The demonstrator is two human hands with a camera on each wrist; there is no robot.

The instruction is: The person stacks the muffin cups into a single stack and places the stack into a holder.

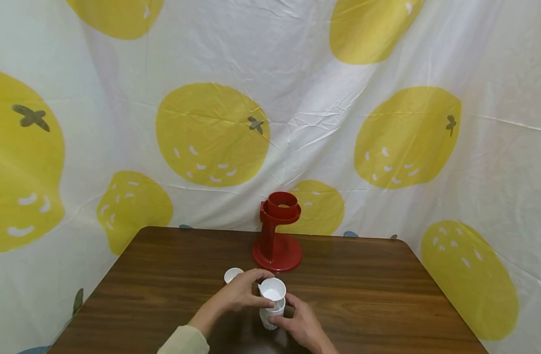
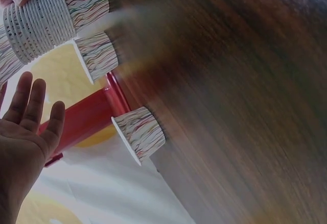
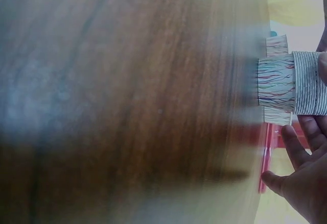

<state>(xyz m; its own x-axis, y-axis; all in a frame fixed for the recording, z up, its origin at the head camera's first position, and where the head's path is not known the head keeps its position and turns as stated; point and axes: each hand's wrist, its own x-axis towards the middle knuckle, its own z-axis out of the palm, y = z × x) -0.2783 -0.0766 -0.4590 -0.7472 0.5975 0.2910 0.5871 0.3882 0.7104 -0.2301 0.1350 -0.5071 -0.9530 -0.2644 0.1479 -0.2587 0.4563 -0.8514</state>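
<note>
My left hand (image 1: 244,291) pinches a white paper cup (image 1: 272,289) by its sides, thumb near and fingers beyond. That cup sits partly raised above a stack of nested paper cups (image 1: 272,314) with coloured wavy lines. Lower down, my right hand (image 1: 302,325) grips the stack between thumb and fingers. In the left wrist view the left hand's other fingers (image 2: 33,101) spread free beside the stack. The right wrist view likewise shows spare fingers of the right hand (image 3: 299,175) held apart. Ribbed, closely packed rims (image 2: 41,22) show along the stack.
A red stand (image 1: 277,253) with a round base and an upper ring (image 1: 283,206) is at the table's back. Two single paper cups stand beyond the stack, one farther left (image 2: 139,132), one nearer (image 2: 97,58). A lemon-print cloth (image 1: 297,98) hangs behind the wooden table (image 1: 363,295).
</note>
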